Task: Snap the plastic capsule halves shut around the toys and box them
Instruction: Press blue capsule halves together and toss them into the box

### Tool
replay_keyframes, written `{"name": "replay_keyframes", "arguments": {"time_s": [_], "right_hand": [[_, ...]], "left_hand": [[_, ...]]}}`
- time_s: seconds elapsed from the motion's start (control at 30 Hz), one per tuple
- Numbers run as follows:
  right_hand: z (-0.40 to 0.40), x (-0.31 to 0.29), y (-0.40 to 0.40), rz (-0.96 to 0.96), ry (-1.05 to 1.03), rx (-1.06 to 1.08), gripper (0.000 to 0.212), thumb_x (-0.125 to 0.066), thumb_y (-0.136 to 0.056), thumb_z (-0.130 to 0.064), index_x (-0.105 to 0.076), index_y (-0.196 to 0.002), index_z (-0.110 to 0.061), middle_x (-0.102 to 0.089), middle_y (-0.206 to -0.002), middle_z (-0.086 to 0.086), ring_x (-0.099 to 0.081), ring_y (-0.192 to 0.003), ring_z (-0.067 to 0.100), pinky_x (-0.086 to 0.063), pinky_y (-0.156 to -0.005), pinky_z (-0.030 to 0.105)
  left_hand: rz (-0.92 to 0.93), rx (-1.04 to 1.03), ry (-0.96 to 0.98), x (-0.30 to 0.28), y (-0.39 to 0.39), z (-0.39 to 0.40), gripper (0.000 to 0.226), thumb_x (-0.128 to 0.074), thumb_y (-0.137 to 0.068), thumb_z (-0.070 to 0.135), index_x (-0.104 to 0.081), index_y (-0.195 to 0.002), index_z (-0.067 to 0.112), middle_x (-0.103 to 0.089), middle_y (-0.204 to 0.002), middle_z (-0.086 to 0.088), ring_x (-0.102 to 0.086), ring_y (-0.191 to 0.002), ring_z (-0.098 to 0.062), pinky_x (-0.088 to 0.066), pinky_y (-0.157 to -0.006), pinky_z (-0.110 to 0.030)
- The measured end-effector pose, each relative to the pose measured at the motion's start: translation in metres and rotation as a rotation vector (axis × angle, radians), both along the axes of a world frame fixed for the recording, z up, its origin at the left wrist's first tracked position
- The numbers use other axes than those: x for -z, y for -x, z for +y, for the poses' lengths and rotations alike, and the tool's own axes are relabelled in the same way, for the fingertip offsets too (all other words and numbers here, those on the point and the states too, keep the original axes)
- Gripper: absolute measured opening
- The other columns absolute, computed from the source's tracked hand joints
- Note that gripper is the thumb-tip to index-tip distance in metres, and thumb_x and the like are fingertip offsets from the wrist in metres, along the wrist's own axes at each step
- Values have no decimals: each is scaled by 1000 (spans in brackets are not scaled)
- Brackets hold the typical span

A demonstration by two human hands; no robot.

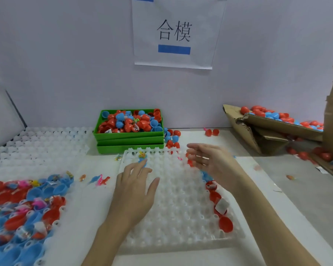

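progress: early going by the look of it; white tray (177, 208) nearly bare.
done: closed capsules (283, 117) heaped in cardboard box (273, 125).
left: loose halves (129, 121) in green bin (129, 135).
hands: left hand (135, 189) flat on tray, right hand (210, 162) hovering, fingers spread, holding nothing.

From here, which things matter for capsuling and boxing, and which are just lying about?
Job:
white dimpled tray
blue half with toy
red halves
green bin of halves
cardboard box of capsules

Lying about:
wall sign
spare white trays
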State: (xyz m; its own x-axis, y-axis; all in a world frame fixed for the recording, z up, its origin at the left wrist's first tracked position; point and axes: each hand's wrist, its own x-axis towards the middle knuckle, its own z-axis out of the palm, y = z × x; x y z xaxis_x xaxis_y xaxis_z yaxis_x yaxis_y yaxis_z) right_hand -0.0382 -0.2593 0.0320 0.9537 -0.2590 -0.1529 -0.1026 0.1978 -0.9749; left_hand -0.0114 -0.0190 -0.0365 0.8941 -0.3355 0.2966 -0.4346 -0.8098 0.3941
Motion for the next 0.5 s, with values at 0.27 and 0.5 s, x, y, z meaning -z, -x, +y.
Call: {"name": "replay_keyframes", "arguments": {"time_s": [0.27,0.5], "right_hand": [[26,9,21,-19,246,-83,33,-46,-111,-16,-77,-107,-10,-79,-95,8,-77,-85,19,-59,-72,21],[22,13,22,-40,284,-58,33,-45,-111,-15,-77,-105,-11,-79,-92,8,-77,-84,20,-62,-75,23]], "left_hand": [[71,-25,-138,-2,0,-3,64,-13,-102,60,-50,-144,29,-36,-162,10,-23,-148,-13,-20,-119,-33],[57,-21,-103,-3,3,-3,54,-29,-109,50,-50,-149,21,-42,-158,6,-32,-146,-12,-23,-118,-29]]}}
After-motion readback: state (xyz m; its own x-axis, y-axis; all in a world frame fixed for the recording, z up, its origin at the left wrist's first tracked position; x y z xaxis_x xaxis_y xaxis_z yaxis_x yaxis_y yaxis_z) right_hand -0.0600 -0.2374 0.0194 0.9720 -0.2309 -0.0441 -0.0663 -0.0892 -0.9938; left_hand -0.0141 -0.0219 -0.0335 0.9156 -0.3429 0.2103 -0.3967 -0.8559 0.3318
